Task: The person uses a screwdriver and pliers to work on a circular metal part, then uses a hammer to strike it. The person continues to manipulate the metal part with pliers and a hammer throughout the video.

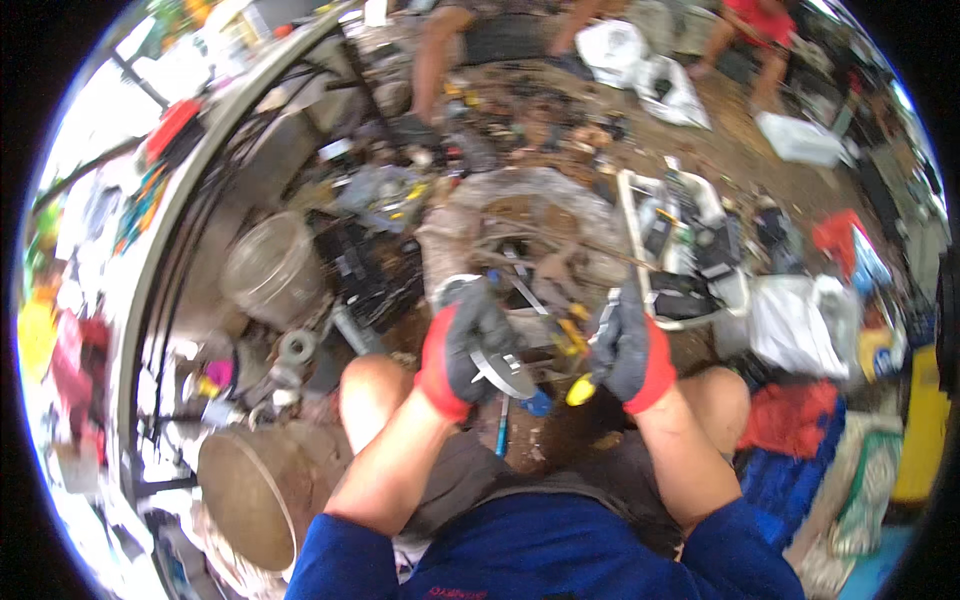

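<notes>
Both my hands wear grey work gloves with red cuffs. My left hand [472,335] is closed on a round, flat grey part [508,376], whose disc sticks out beside the palm. My right hand [625,345] is closed round a tool with a yellow handle end [580,390]; the glove hides most of it, so its kind does not show. Between and beyond the hands, yellow-handled tools [572,335] lie near a metal rod [525,290]. Below the left hand, a tool with a blue handle [502,435] lies on the ground between my legs.
A white crate [742,290] of dark parts stands to the right, beside white bags [800,325]. Left are a clear bucket [275,265], a large tub [245,500] and a metal frame [165,270]. Ahead lies a dusty sack [530,185]. Other people sit at the far side.
</notes>
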Action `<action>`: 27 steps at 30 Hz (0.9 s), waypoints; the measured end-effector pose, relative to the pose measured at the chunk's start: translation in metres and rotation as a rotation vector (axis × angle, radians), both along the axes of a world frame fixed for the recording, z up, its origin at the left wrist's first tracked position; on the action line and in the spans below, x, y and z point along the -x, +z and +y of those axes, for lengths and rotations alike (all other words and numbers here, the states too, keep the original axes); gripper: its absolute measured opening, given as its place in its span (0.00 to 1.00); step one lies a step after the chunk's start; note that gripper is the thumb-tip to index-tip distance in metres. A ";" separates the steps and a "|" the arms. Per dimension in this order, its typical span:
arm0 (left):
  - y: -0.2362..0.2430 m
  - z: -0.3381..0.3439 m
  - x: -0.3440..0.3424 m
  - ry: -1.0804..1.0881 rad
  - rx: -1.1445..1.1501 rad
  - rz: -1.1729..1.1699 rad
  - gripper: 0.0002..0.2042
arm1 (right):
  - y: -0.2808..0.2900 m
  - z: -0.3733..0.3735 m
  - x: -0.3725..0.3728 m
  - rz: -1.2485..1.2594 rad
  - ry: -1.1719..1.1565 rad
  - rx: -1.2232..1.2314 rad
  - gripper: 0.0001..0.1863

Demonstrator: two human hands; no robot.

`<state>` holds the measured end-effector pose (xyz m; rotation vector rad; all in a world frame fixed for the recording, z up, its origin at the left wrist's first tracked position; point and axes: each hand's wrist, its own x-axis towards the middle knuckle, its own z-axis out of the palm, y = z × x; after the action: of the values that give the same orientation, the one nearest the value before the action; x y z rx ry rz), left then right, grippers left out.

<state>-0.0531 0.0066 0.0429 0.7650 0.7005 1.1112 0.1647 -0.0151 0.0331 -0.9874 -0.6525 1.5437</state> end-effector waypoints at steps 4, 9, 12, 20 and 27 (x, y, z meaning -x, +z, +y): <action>-0.063 0.028 0.011 0.038 -0.320 0.554 0.15 | -0.029 0.004 -0.031 -0.541 0.144 -0.349 0.10; -0.094 0.039 -0.020 0.270 -0.076 0.319 0.21 | 0.050 -0.022 0.031 -0.653 0.181 -0.475 0.16; -0.098 0.033 -0.015 0.363 0.029 0.333 0.24 | 0.092 -0.047 0.122 -0.496 0.382 -0.612 0.20; -0.102 0.041 -0.024 0.182 -0.007 0.290 0.26 | 0.139 -0.057 0.346 -0.583 1.205 -0.496 0.19; -0.096 0.046 -0.012 0.238 -0.127 -0.270 0.19 | 0.125 -0.001 0.210 -0.140 0.995 -0.350 0.25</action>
<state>-0.0407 0.0526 -0.0529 0.6326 0.5039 1.4559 -0.0449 -0.0165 0.1579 -0.4955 -1.6125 2.0902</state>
